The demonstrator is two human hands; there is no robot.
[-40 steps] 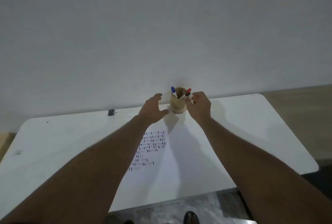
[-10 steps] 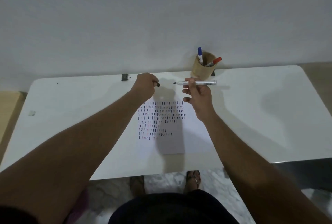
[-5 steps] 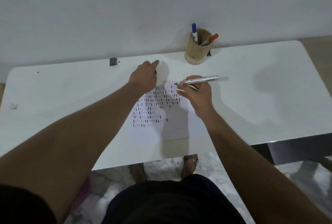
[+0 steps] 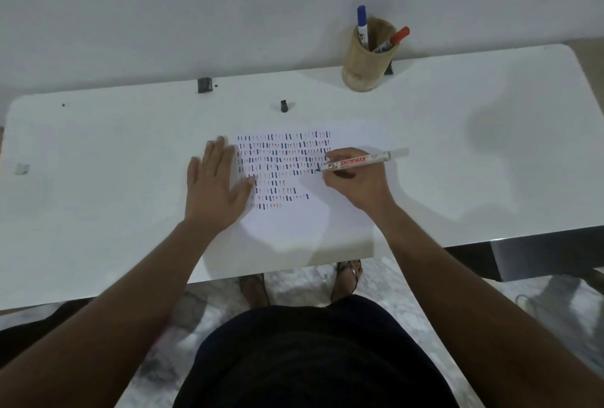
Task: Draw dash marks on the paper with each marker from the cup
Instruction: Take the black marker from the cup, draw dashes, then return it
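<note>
A white sheet of paper (image 4: 313, 224) lies mid-table, covered in rows of blue and red dashes. My right hand (image 4: 356, 185) grips an uncapped white marker (image 4: 358, 161), whose dark tip touches the paper at the right end of a dash row. My left hand (image 4: 215, 188) lies flat with spread fingers on the paper's left edge. The marker's black cap (image 4: 284, 105) sits on the table beyond the paper. A bamboo cup (image 4: 367, 57) at the back holds a blue-capped marker (image 4: 361, 24) and a red-capped marker (image 4: 394, 39).
The white table (image 4: 474, 152) stands against a white wall. A small dark block (image 4: 205, 84) sits near the back edge and a pale scrap (image 4: 21, 168) at far left. My feet (image 4: 346, 273) show on the marble floor under the near edge.
My left hand set the black cap down on the table and moved to lie flat on the paper. My right hand lowered the marker, so its tip now meets the sheet.
</note>
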